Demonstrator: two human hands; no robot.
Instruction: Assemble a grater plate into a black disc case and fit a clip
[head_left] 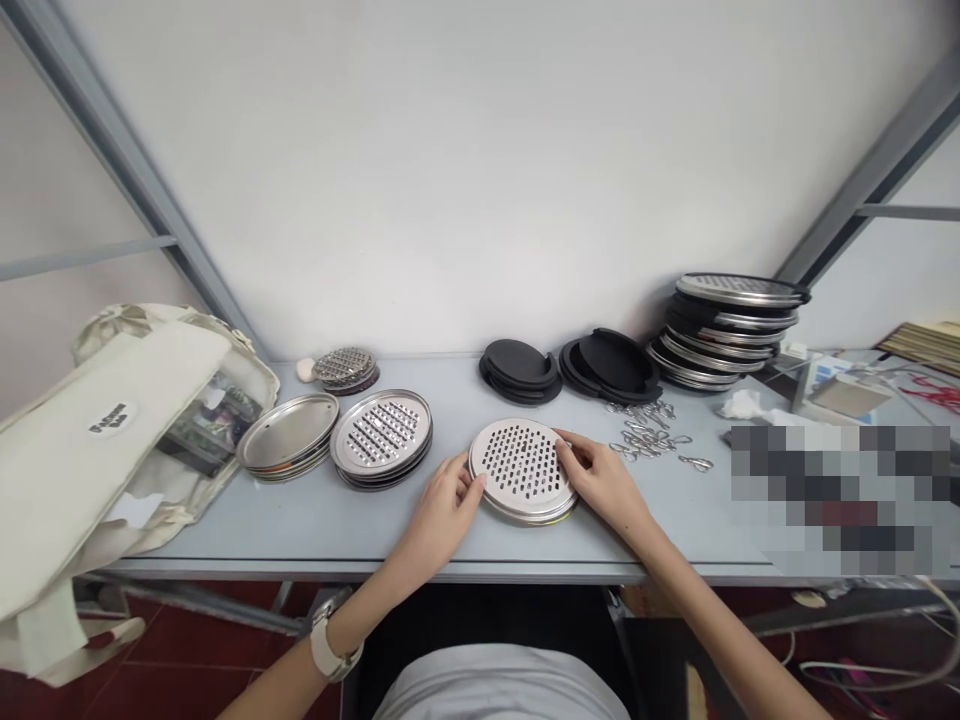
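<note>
A round metal grater disc (pixel 521 462), dotted with rows of small holes, lies atop a short stack in front of me. My left hand (pixel 450 495) grips its left edge, thumb on the rim. At the right edge my right hand (pixel 596 475) grips it too, thumb on top; the fingertips underneath are partly hidden. Left of my hands is a stack of grater discs (pixel 381 435) with coarse slots. Beside that stand plain metal lids (pixel 289 435). Small metal clips (pixel 646 432) lie scattered behind my right hand.
Black round trays (pixel 519 368) and more black trays (pixel 611 365) sit along the wall. A tall stack of black-rimmed discs (pixel 727 330) leans at the right. Small round graters (pixel 345 367) stand at the back left. A canvas bag (pixel 142 400) covers the table's left end.
</note>
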